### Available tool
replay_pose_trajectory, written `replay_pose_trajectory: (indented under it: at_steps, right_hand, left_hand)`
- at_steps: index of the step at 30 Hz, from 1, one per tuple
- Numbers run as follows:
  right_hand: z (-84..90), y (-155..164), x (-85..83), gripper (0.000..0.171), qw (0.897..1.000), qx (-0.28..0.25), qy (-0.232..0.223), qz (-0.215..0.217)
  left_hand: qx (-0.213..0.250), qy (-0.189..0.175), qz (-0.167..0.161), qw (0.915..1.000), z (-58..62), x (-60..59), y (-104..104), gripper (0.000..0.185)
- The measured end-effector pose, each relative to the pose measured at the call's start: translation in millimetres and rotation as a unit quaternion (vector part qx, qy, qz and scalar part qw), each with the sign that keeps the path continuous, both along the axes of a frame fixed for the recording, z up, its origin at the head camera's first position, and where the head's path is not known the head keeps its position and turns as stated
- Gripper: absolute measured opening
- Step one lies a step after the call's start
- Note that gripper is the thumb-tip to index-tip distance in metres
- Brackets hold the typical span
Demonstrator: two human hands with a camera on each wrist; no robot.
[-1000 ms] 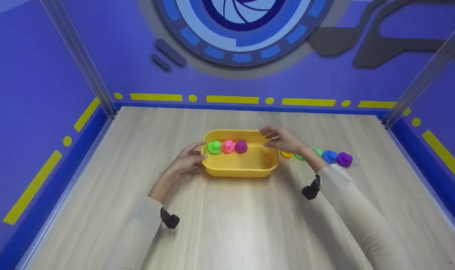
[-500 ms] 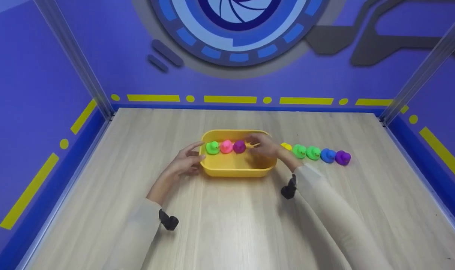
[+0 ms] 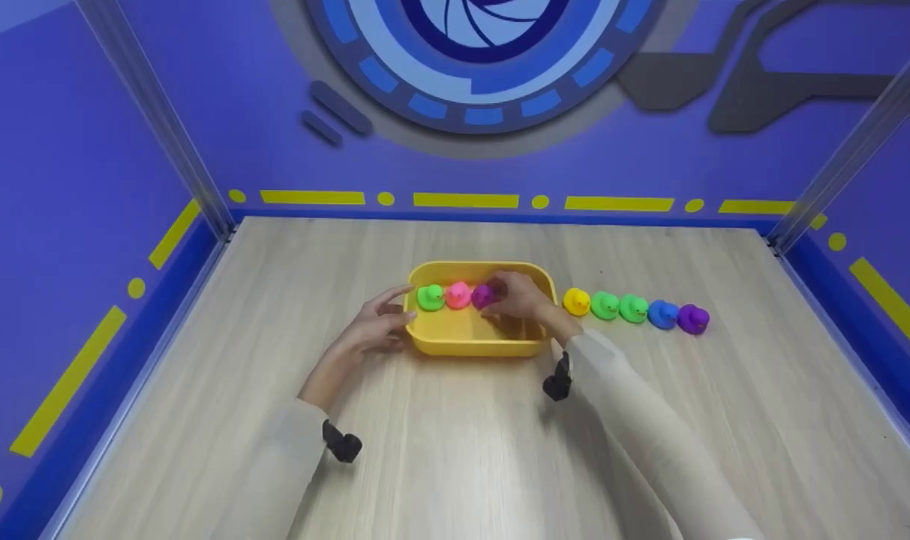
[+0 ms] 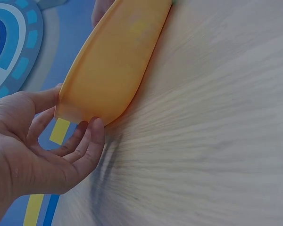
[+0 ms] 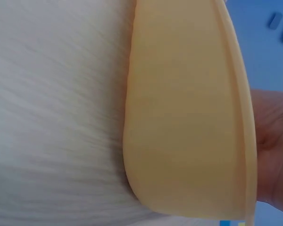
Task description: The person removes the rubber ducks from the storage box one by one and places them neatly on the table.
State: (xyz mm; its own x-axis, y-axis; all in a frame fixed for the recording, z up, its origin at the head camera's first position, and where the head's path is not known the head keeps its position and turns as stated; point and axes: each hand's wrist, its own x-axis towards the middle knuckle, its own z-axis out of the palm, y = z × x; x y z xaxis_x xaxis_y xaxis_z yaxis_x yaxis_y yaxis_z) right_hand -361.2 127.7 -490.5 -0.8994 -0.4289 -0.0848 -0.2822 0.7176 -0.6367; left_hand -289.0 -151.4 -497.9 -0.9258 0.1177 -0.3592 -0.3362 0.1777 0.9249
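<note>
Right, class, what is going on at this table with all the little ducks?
A person steadies a yellow tub with the left hand at its left end. The right hand reaches inside, at the purple duck beside a pink duck and a green duck. Five more ducks stand in a row on the table.

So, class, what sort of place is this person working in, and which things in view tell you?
Probably a purpose-built staged booth, not a home: purple walls printed with a round blue emblem, metal corner posts, and a wood-look table with a yellow tub and toy ducks.
</note>
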Motion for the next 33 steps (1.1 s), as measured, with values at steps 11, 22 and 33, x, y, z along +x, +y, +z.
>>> replay_pose_trajectory:
  at_steps: [11, 22, 33]
  right_hand:
    - [3.4, -6.8, 1.7, 0.03, 0.999, 0.016, -0.021, -0.023]
    - [1.2, -2.4, 4.9, 0.027, 0.999, 0.014, -0.025, -0.022]
    - [-3.0, -6.9, 7.6, 0.036, 0.999, 0.008, -0.014, -0.038]
  left_hand:
    - [0.004, -0.008, 0.006, 0.9999, 1.6, -0.2, -0.4, 0.058]
    - [0.007, -0.006, 0.001, 1.0, 3.1, -1.1, 3.7, 0.057]
    - [-0.008, 0.0, 0.005, 1.0, 2.3, 3.4, -0.3, 0.055]
